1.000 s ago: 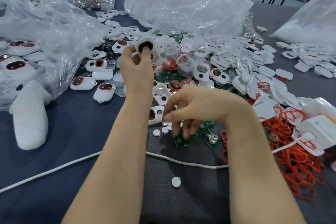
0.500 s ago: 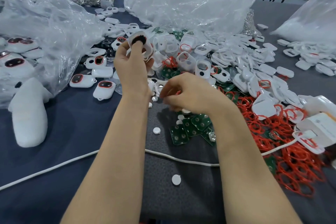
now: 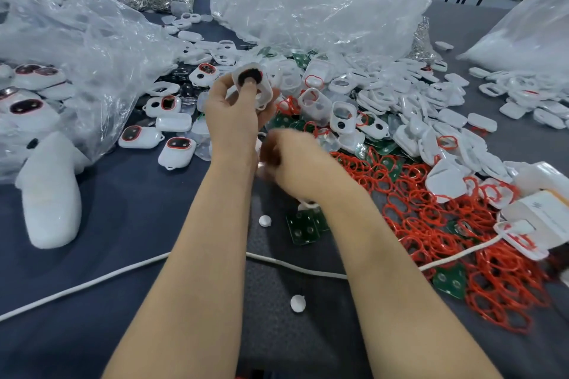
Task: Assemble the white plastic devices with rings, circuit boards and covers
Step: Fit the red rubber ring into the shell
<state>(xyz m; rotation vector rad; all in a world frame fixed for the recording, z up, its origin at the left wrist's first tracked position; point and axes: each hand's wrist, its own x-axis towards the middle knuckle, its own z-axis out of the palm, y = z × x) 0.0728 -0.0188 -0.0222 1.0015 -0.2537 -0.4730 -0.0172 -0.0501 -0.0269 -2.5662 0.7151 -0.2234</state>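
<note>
My left hand (image 3: 235, 114) holds a white plastic shell (image 3: 252, 84) upright above the table, thumb pressed on its dark round opening. My right hand (image 3: 295, 163) is just below and right of it, blurred by motion, fingers curled inward; whether it pinches anything is hidden. Green circuit boards (image 3: 303, 226) lie under my right wrist. Red rings (image 3: 431, 212) spread in a heap to the right. Loose white shells and covers (image 3: 397, 108) are piled behind. Small white round buttons (image 3: 265, 220) lie on the cloth.
Assembled white devices (image 3: 178, 152) with red-rimmed windows lie at left beside a clear plastic bag (image 3: 77, 49). More crumpled bags (image 3: 308, 9) sit at the back. A white cord (image 3: 92, 281) crosses the dark cloth. A white box (image 3: 542, 215) sits at right.
My right hand has risen from the circuit boards toward my left hand. The left hand has kept the shell in place.
</note>
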